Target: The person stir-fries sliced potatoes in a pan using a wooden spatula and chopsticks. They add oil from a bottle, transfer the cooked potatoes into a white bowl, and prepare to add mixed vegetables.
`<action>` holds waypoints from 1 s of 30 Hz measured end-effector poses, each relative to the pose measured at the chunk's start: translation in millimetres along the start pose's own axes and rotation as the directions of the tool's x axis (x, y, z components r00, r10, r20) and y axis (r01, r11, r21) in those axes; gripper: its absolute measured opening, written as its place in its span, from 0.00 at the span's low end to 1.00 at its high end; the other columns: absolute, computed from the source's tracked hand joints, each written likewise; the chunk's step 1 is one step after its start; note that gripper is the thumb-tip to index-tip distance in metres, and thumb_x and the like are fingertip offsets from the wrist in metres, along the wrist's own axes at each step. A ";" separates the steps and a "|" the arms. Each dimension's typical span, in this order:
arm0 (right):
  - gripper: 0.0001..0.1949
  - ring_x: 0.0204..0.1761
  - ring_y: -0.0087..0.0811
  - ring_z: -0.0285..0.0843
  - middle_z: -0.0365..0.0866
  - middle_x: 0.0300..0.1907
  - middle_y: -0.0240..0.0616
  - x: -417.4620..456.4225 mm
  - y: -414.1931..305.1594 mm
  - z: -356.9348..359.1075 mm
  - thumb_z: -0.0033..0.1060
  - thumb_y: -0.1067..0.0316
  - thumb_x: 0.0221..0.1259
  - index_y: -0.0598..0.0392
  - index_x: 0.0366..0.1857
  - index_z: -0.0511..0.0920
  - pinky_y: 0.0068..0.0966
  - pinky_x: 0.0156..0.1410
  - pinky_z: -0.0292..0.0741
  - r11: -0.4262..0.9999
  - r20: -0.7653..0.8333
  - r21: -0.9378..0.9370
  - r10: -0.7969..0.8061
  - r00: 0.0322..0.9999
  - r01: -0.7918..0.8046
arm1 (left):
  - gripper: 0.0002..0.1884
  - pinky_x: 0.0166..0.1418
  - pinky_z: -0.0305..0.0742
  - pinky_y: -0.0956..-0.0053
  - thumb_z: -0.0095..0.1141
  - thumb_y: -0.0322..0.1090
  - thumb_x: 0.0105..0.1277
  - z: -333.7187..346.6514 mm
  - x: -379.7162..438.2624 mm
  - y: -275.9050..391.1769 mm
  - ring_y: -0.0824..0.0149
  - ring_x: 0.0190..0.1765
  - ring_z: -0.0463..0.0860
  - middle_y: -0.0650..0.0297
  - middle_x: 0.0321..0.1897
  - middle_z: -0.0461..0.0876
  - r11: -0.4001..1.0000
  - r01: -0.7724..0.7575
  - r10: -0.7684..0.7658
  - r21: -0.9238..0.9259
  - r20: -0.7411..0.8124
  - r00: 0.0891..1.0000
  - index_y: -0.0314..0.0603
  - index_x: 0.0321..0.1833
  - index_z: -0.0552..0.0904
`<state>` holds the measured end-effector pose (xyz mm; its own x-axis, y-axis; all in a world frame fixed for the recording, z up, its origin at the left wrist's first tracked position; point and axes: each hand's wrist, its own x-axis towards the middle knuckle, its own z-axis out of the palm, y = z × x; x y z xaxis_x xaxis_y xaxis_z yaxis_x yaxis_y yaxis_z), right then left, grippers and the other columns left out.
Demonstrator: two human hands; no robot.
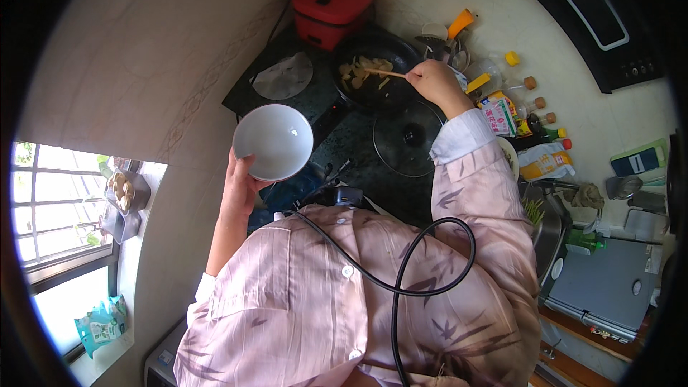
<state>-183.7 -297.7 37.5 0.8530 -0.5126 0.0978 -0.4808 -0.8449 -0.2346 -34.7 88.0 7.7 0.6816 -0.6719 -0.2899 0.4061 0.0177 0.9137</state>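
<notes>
My left hand (243,177) holds a white bowl (277,140) by its rim, thumb inside; no food shows in it. Over a black frying pan (376,98), my right hand (436,81) grips a thin wooden utensil (388,72), perhaps chopsticks. Its far end touches pale sliced food (359,71) gathered toward the pan's left side. The pan's dark handle (332,118) points toward me, passing beside the bowl. A glass lid (400,142) with a black knob lies on the dark counter (349,158), just below the pan.
A red lidded box (334,2) stands behind the pan, next to a round translucent sheet (283,76). Along the right wall are a utensil holder (451,54), several bottles (529,84) and seasoning bags (500,114). A sink (548,226) lies to my right. A black cable (395,322) hangs before my chest.
</notes>
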 end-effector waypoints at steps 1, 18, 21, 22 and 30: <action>0.13 0.37 0.51 0.82 0.83 0.30 0.49 0.1 4.0 8.3 0.64 0.56 0.57 0.54 0.27 0.86 0.42 0.44 0.79 1.000 0.013 -0.008 0.019 1.000 -0.019 | 0.35 0.52 0.85 0.57 0.49 0.50 0.70 -0.3 0.6 -0.6 0.51 0.56 0.82 0.50 0.64 0.70 1.000 0.009 -0.009 -0.002 0.008 1.000 0.46 0.76 0.53; 0.07 0.40 0.49 0.83 0.85 0.32 0.47 -3.6 -3.1 5.7 0.65 0.61 0.57 0.52 0.31 0.85 0.43 0.45 0.79 0.997 0.040 -0.079 -0.018 0.999 0.021 | 0.39 0.53 0.84 0.57 0.55 0.51 0.68 -0.3 7.4 -4.0 0.50 0.56 0.83 0.51 0.66 0.69 0.997 0.039 -0.037 -0.063 0.028 0.999 0.51 0.77 0.52; 0.07 0.42 0.48 0.83 0.84 0.34 0.46 2.9 -4.0 5.6 0.65 0.61 0.56 0.51 0.34 0.85 0.42 0.46 0.78 0.991 0.003 -0.105 -0.082 0.997 0.082 | 0.38 0.52 0.85 0.58 0.55 0.51 0.68 0.7 8.6 -4.5 0.51 0.56 0.83 0.51 0.66 0.70 0.998 0.035 -0.033 -0.058 0.040 0.999 0.50 0.76 0.53; 0.07 0.42 0.47 0.83 0.84 0.34 0.45 7.2 -9.8 10.7 0.66 0.61 0.56 0.51 0.34 0.85 0.42 0.47 0.78 0.992 -0.028 -0.093 -0.093 0.995 0.090 | 0.38 0.52 0.85 0.58 0.55 0.51 0.68 1.3 9.1 -4.6 0.51 0.56 0.83 0.51 0.66 0.70 0.998 0.045 -0.043 -0.052 0.040 0.998 0.50 0.76 0.53; 0.07 0.40 0.50 0.83 0.84 0.32 0.47 14.6 23.4 26.7 0.62 0.61 0.59 0.50 0.33 0.84 0.44 0.46 0.78 0.988 -0.079 -0.085 -0.132 0.988 0.126 | 0.38 0.51 0.85 0.59 0.54 0.51 0.69 6.2 8.1 -2.3 0.51 0.56 0.83 0.51 0.66 0.69 0.999 0.032 -0.031 -0.044 0.036 0.999 0.49 0.76 0.54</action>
<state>-177.1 -320.9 7.6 0.8905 -0.4068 0.2039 -0.3854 -0.9125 -0.1372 -34.0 78.0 5.0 0.6466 -0.6982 -0.3072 0.4541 0.0287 0.8905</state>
